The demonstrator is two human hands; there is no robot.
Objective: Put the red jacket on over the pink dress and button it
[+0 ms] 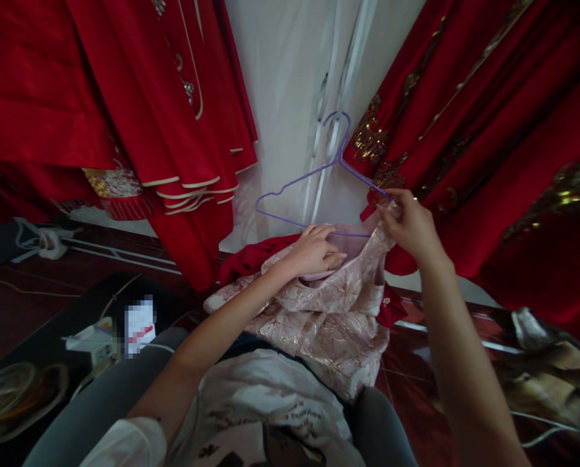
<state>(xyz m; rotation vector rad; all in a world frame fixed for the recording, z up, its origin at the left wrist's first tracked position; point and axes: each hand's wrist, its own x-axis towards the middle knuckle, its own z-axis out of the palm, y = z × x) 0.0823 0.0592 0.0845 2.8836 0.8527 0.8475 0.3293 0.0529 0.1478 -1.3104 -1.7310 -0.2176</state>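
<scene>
A pale pink garment with gold brocade (329,311) lies across my lap, over some red cloth (251,256). My left hand (314,250) is closed on the garment's neckline, fingers curled into the fabric. My right hand (407,224) pinches the garment's shoulder together with the right end of a purple wire hanger (314,172). The hanger is held up in front of the white wall, its hook pointing up and its left end free in the air.
Red embroidered robes hang at the left (124,97) and at the right (489,143). A white power strip (93,340) with cables lies on the dark floor at the left. A glossy dark red surface (416,357) is at the right.
</scene>
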